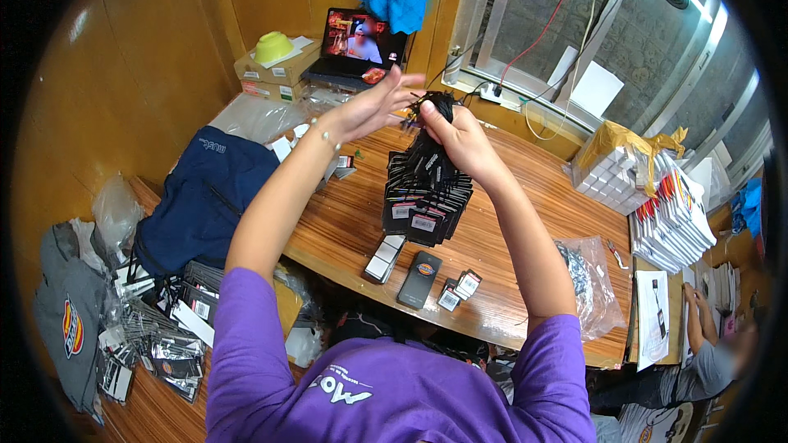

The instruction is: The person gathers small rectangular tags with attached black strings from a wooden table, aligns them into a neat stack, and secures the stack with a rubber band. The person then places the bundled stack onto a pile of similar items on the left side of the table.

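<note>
A dense bunch of flat black rectangular hang tags (423, 193) hangs by its gathered black cords (440, 104) over the middle of the striped brown wooden worktop (525, 197); whether the lowest tags touch the surface, I cannot tell. The right hand's (461, 138) grip is closed round the cords, thumb on top, presumably so the tags fan downward without scattering. The left hand's (376, 111) grip is open, fingers extended beside the cords, perhaps to leave them free to arrange strands; contact is unclear. Below the bunch, near the worktop's near edge, a narrow stack of white-faced tags (384, 258), a black rectangular card-like piece (419, 280) and small white-labelled tags (468, 284) lie apart, likely for easy reach. A crinkled clear plastic bag (603, 295) lies by the right edge, perhaps keeping its contents together.
</note>
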### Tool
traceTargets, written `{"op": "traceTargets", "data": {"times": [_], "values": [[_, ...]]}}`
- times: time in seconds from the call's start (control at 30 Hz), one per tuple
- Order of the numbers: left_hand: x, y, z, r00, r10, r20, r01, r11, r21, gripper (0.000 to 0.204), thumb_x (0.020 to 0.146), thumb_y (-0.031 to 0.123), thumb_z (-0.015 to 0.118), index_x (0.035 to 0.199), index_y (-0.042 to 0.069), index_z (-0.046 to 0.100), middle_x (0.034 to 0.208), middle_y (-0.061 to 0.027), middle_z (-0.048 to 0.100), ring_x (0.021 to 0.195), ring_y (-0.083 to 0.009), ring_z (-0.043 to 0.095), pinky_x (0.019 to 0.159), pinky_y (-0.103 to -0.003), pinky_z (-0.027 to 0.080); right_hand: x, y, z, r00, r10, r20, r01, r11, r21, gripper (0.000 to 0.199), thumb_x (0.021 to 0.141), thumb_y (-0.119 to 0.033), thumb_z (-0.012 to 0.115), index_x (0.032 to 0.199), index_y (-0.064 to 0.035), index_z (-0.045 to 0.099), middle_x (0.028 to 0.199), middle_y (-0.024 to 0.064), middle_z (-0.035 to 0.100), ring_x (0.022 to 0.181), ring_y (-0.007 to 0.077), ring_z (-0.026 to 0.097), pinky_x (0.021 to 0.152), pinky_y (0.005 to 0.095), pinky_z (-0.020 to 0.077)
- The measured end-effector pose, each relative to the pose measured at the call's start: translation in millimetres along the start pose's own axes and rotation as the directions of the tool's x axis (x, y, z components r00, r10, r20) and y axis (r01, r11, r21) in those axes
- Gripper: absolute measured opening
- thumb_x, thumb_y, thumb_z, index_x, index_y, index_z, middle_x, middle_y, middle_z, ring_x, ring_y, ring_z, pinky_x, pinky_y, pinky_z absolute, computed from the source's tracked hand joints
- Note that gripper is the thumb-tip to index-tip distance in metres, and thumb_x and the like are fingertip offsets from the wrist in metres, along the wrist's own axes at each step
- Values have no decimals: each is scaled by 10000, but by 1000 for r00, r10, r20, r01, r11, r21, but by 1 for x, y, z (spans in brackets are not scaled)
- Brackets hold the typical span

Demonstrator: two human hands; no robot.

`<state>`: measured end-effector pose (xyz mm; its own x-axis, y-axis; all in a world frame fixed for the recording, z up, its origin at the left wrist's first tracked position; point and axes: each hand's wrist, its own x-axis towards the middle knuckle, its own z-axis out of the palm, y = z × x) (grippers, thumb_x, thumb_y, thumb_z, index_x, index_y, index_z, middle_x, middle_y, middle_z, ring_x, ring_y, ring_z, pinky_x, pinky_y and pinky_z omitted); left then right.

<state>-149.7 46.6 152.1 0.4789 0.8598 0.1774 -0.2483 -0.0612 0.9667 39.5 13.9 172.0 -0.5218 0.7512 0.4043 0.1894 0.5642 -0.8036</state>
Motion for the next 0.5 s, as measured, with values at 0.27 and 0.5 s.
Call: {"op": "traceTargets", "data": {"times": [0.27, 0.5], "values": [[-42, -8, 51, 814, 536, -224, -333, 746, 577, 317, 903, 232, 504, 688, 1, 529, 696, -13, 532, 694, -105, 488, 701, -252, 397, 6, -4, -11, 991, 87, -101, -83, 996, 42, 482, 935, -397, 416, 601, -49, 408, 531, -24, 384, 505, 89, 337, 468, 275, 297], [-37, -28, 90, 768, 621, -156, -346, 607, 715, 368, 829, 266, 624, 991, 18, 407, 962, -101, 425, 929, -210, 443, 853, -318, 363, 13, 2, 2, 982, 59, -177, -46, 996, 73, 505, 924, -387, 443, 557, -41, 458, 500, -21, 420, 485, 89, 369, 442, 291, 316]]}}
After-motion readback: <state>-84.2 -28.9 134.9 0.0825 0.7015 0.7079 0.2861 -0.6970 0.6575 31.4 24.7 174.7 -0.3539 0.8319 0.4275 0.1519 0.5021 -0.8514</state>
